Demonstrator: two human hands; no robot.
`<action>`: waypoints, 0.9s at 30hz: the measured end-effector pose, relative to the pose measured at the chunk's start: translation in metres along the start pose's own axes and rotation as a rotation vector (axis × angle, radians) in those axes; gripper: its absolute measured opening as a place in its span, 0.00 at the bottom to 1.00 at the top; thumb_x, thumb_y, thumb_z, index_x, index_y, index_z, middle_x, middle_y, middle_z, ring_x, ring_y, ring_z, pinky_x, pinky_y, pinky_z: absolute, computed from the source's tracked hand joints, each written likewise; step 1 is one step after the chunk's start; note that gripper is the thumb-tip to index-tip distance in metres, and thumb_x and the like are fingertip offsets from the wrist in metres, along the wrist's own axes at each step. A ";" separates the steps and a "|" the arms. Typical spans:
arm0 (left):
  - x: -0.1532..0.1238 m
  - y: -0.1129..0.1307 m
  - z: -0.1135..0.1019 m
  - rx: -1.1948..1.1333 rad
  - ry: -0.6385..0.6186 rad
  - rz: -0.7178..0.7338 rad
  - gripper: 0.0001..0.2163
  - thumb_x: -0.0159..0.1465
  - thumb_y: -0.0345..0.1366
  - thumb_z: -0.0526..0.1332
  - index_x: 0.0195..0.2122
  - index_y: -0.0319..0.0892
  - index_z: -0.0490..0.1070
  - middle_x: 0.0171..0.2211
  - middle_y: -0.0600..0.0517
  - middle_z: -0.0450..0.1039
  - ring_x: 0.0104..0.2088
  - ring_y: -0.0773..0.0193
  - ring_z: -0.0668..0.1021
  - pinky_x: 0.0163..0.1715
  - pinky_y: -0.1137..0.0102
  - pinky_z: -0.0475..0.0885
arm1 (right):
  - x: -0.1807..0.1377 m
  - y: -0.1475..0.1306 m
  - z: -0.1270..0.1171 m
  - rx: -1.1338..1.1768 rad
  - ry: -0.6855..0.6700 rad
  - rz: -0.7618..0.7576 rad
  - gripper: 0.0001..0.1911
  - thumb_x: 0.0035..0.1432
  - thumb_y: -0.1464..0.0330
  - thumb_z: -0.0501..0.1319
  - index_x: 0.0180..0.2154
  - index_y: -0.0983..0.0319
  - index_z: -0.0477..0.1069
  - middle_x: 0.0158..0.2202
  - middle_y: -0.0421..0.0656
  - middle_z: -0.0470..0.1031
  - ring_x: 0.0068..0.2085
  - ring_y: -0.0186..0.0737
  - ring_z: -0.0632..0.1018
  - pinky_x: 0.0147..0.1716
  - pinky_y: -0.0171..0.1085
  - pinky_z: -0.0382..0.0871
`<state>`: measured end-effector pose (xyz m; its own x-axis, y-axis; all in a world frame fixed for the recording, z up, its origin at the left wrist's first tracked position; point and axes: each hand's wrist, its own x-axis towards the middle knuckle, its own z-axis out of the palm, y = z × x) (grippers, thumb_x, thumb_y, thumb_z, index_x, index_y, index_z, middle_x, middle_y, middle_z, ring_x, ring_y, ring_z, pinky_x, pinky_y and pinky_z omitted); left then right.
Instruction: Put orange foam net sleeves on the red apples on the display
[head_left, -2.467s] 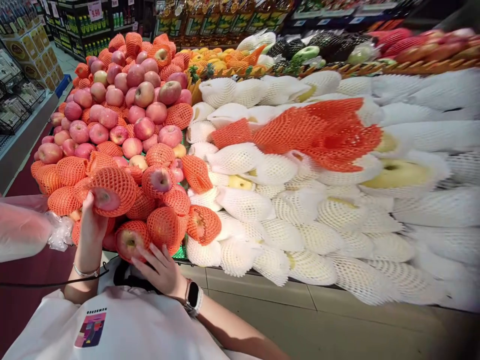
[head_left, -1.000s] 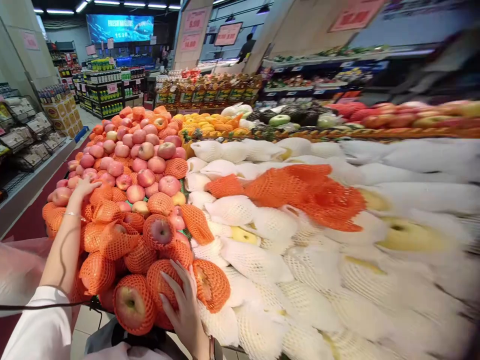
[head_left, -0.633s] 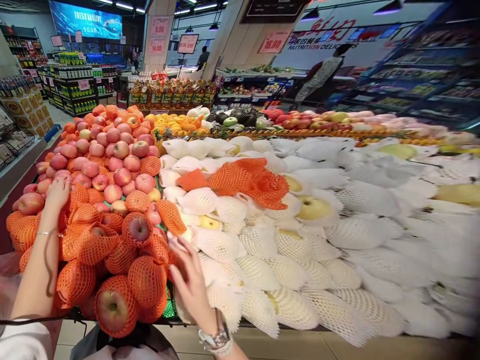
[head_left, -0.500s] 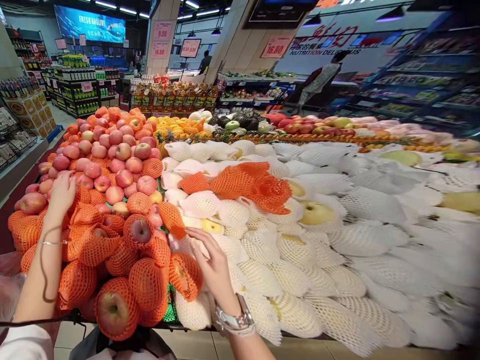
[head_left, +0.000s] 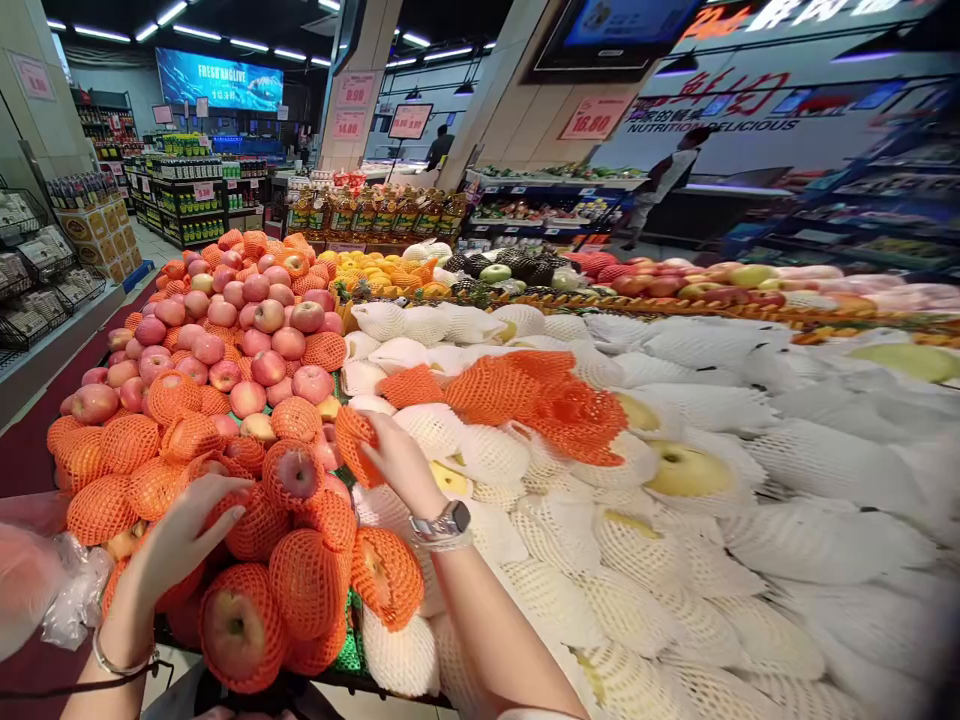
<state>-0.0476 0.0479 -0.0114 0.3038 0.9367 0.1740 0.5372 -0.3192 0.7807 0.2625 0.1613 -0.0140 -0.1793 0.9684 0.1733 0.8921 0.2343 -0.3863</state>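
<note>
A heap of red apples (head_left: 255, 330), many in orange foam nets, fills the left of the stand. My left hand (head_left: 184, 535) lies on netted apples (head_left: 247, 525) near the front edge, fingers spread, holding nothing. My right hand (head_left: 397, 455), with a watch (head_left: 442, 522) on its wrist, reaches across the front apples. Its fingers are closed on a loose orange foam net (head_left: 351, 440) where the apples meet the white-netted pears (head_left: 480, 455). A netted apple (head_left: 238, 625) sits at the very front.
A thin plastic bag (head_left: 52, 585) hangs at the lower left. Empty orange nets (head_left: 547, 395) lie heaped on the pears. Behind stand oranges (head_left: 382, 270), oil bottles (head_left: 375, 212) and shelves (head_left: 180, 195). A person (head_left: 664, 185) walks at the back right.
My left hand drew back from the far bare apples to the front netted ones. My right hand rose from the front edge and closed on the loose orange net.
</note>
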 end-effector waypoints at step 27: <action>0.037 -0.008 0.053 -0.159 0.692 0.236 0.21 0.64 0.49 0.66 0.22 0.47 0.58 0.29 0.52 0.75 0.32 0.59 0.78 0.38 0.58 0.77 | -0.009 -0.078 0.012 0.856 0.105 -0.299 0.05 0.58 0.66 0.64 0.35 0.60 0.77 0.35 0.43 0.80 0.36 0.42 0.77 0.40 0.42 0.69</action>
<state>0.0010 0.0774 -0.0430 -0.1961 0.7387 0.6449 0.3830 -0.5477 0.7439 0.1896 0.1350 0.0034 -0.2775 0.8543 0.4396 0.1942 0.4980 -0.8452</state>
